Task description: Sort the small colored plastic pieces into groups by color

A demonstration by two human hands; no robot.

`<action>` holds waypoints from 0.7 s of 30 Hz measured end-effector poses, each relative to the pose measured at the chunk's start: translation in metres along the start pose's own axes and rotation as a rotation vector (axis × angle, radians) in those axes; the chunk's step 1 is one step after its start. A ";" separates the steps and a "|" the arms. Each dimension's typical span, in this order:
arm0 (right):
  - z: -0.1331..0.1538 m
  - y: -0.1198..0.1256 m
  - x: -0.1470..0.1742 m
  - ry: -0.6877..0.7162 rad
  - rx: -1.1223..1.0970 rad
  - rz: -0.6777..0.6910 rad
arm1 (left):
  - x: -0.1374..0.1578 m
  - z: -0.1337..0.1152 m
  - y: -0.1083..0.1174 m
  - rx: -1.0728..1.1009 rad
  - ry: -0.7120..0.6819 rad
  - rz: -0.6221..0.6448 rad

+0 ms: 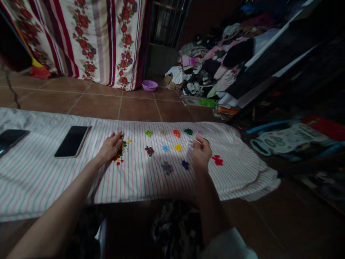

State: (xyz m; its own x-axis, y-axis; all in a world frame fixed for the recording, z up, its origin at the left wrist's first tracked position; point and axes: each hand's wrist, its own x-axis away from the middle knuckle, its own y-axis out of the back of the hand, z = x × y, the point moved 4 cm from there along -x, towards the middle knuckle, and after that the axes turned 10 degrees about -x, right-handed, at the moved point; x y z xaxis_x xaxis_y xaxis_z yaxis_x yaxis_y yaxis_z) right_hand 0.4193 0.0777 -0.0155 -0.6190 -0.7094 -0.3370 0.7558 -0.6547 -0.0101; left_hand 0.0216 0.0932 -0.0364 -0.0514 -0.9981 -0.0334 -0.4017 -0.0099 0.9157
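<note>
My left hand (110, 146) lies flat with fingers stretched out, over the left edge of a mixed pile of small colored pieces (123, 147), partly covering it. My right hand (201, 149) has its thumb and fingers pinched together above a small white pile (190, 144); whatever is between the fingertips is too small to make out. Around it sit single-color piles: lime green (148, 133), beige (162, 132), orange (176, 133), dark green (188, 131), pink (198, 132), brown (149, 151), light blue (165, 148), yellow (178, 148), grey (167, 168), dark blue (185, 164) and red (217, 160).
A striped cloth (145, 187) covers the low surface. Left of the piles lie a phone (72, 141) and another dark device (12, 138). Beyond are a purple basin (150, 85), a floral curtain (99, 43) and a heap of clothes (215, 61).
</note>
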 end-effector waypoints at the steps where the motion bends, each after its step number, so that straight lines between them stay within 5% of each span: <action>1: 0.007 -0.015 0.009 0.025 0.002 0.056 | 0.000 0.000 0.003 0.055 0.015 -0.010; 4: 0.031 -0.058 0.038 0.120 0.007 0.245 | 0.001 -0.001 0.008 0.166 0.048 -0.014; 8: 0.056 -0.105 0.076 0.247 0.003 0.485 | 0.003 -0.009 0.010 0.154 -0.091 0.043; 13: 0.055 -0.144 0.115 0.299 0.003 0.789 | 0.014 -0.018 0.009 0.227 -0.187 0.083; 21: 0.033 -0.185 0.138 0.327 0.109 0.904 | 0.048 -0.004 0.009 0.589 -0.059 0.215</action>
State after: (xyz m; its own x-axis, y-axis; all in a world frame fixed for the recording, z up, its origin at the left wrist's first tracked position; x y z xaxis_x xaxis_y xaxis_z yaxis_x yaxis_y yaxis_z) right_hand 0.1867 0.0923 -0.0294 0.2890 -0.8602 -0.4202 0.8834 0.0705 0.4633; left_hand 0.0193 0.0446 -0.0281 -0.2303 -0.9690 0.0893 -0.8121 0.2419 0.5311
